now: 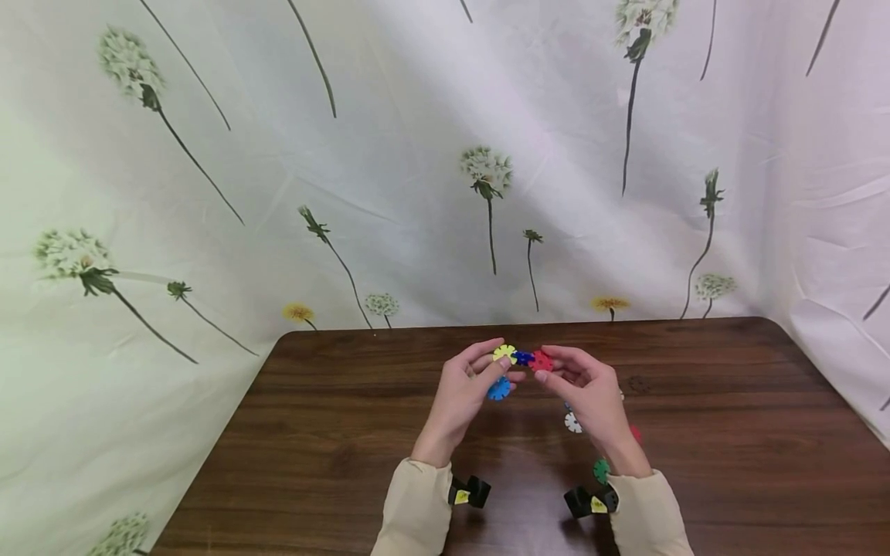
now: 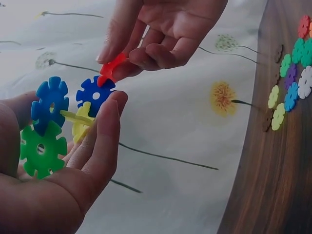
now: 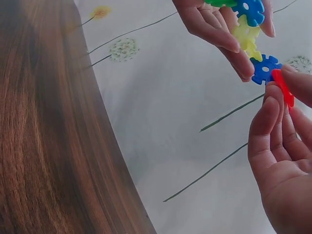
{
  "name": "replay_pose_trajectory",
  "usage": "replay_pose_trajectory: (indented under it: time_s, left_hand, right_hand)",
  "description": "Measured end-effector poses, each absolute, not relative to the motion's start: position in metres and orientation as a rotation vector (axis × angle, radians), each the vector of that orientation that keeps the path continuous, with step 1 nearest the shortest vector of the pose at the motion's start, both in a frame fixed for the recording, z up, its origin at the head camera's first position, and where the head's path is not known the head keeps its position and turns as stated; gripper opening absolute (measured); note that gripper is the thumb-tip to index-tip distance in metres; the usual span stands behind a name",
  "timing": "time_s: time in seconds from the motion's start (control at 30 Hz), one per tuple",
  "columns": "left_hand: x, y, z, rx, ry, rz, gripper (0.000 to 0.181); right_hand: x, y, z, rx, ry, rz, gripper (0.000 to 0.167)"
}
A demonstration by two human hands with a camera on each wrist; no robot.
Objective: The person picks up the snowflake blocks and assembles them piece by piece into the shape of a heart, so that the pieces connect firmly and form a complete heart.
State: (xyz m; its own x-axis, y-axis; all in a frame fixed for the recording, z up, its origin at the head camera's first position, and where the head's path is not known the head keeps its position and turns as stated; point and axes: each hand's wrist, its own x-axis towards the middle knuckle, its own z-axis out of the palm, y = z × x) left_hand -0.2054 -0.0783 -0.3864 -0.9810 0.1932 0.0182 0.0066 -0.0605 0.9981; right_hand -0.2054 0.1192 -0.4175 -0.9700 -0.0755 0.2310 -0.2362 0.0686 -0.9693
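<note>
Left hand (image 1: 459,392) grips the notched-disc chain (image 2: 81,118); right hand (image 1: 592,394) pinches its red disc (image 1: 541,361). Between them, joining seems underway; next, probably, press squarely.

A white fabric backdrop (image 1: 417,100) hangs behind the dark wood-grain desk (image 1: 320,463) and continues along its left and right sides. Printed on it, a yellow dandelion flower (image 1: 299,312) sits just above the desk's far left corner; a dandelion seed head (image 1: 487,168) stands higher, above the far edge.
</note>
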Motion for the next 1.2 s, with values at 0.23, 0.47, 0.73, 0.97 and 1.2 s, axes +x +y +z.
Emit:
replay_pose_trajectory:
  time_s: [0.23, 0.47, 0.73, 0.97, 1.2]
  left_hand:
    - [-0.206, -0.077, -0.387, 0.209, 2.002, 2.219, 0.044]
    - [-0.206, -0.077, -0.388, 0.184, 1.980, 2.248, 0.043]
    - [-0.207, -0.082, -0.388, 0.161, 1.978, 2.282, 0.042]
    - [-0.208, -0.087, -0.386, 0.132, 1.979, 2.305, 0.041]
    - [-0.210, -0.087, -0.386, 0.130, 1.976, 2.312, 0.038]
  right_hand:
    - [-0.207, 0.119, -0.418, 0.352, -2.204, 2.027, 0.041]
    - [-0.208, 0.125, -0.418, 0.372, -2.230, 2.011, 0.041]
    - [-0.210, 0.148, -0.420, 0.369, -2.215, 1.998, 0.036]
    - [-0.213, 0.193, -0.432, 0.268, -2.265, 1.962, 0.032]
    - [-0.208, 0.244, -0.453, 0.200, -2.558, 1.736, 0.044]
